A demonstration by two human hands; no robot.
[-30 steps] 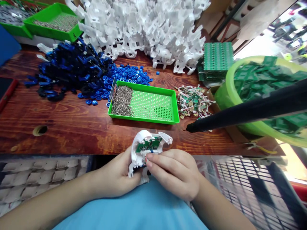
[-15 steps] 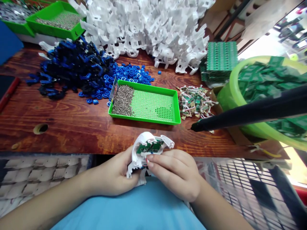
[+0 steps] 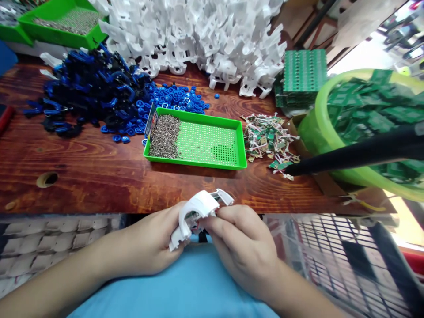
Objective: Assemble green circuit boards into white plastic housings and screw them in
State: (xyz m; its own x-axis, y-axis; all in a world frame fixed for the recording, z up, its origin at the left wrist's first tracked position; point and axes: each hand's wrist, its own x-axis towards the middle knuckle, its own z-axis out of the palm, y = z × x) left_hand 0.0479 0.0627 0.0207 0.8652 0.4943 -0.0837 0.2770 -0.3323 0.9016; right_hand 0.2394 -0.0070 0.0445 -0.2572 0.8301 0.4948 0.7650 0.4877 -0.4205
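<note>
The left hand point(image 3: 145, 240) grips the shell point(image 3: 200, 204) at lower centre; the right hand point(image 3: 247, 247) curls against its right side, fingertips hidden, hold undeterminable. A slack left grip or uneven finger pressure could make the shell slip. The tray point(image 3: 195, 164) label point(image 3: 152, 125), centre frame, is illegible.

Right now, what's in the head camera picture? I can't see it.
The left hand holds a white shell, and the right hand touches it, near a wooden table. On the table are a green tray of small metal pieces, white parts and blue parts.
</note>
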